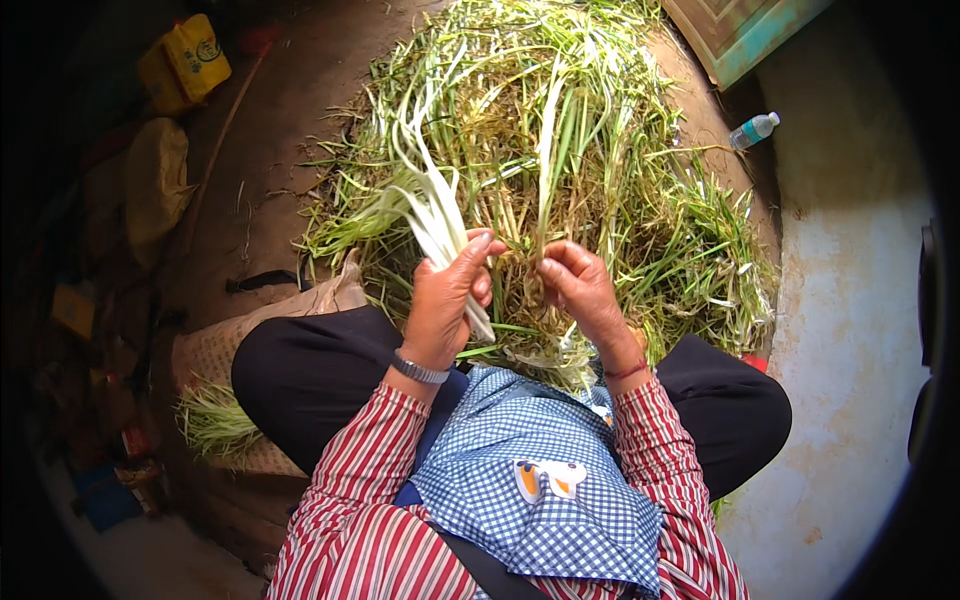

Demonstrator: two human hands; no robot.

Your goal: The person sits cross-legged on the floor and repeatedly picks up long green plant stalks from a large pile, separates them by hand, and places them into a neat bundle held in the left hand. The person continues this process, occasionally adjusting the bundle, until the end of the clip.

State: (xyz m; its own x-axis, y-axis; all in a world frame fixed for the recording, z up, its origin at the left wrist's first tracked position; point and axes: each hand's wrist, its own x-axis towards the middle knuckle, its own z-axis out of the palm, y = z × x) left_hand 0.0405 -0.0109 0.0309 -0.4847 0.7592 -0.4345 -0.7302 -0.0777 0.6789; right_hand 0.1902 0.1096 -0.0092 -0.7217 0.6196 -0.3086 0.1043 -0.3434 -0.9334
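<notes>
My left hand [450, 289] is closed around a bunch of pale, long-leaved stalks [442, 221]. Their white ends stick out below the fist, and the leaves fan up and away from me. Between the thumb and fingers of my right hand [581, 285] is a single long stalk [546, 157], its whitish leaf stretching upward over the heap. Both hands are above the near part of a large heap of green, leafy stalks [510, 120], mixed with brown, dry-looking roots and leaves. A blue checked apron [540, 442] covers my lap.
A printed sack [206, 352] lies by my left knee, with trimmed greens [217, 420] on it. A plastic bottle [754, 131] lies on the right, near a wooden door [739, 34]. Far left are a yellow container [187, 64] and a tan bag [156, 180].
</notes>
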